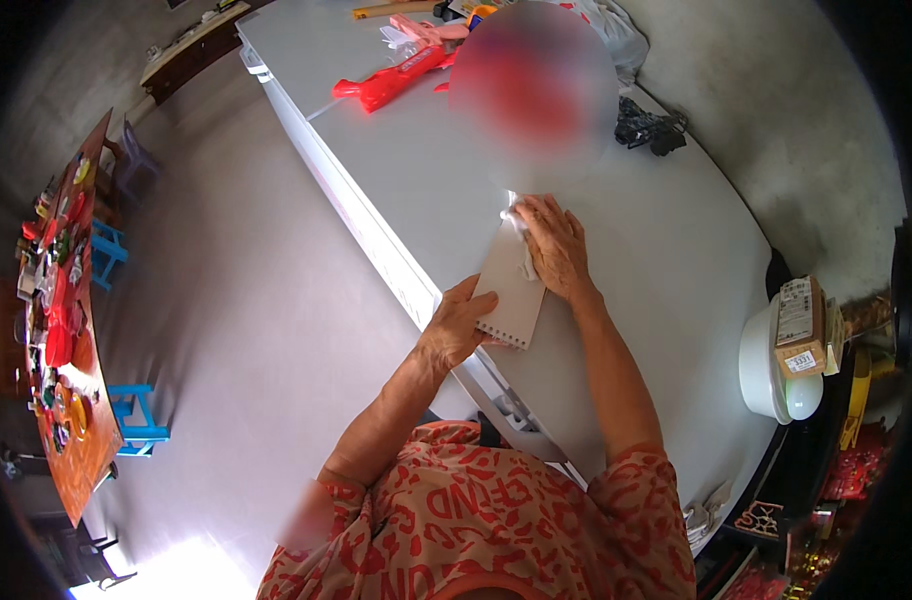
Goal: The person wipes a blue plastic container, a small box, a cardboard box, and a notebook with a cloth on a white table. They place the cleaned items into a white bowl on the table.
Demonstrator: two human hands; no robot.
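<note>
A: Where did the spiral-bound notebook [511,290] lie?

B: Near the front edge of the white bench [676,250], closed, brown cover up, coil toward the person.

A: Hands?

B: Left hand [461,325] pressed flat at the coil corner, gripping nothing, judged to be pinning the book so it could not slide. Right hand [554,245] lay on the far end, fingers closed on a small white cloth [521,235] held against the cover.

A: Surroundings?

B: A red toy gun [391,78] at the far end of the bench, a black tangled item [648,127] to the right, well apart. A white helmet [776,365] with small boxes [801,325] on it sat off the right side.
</note>
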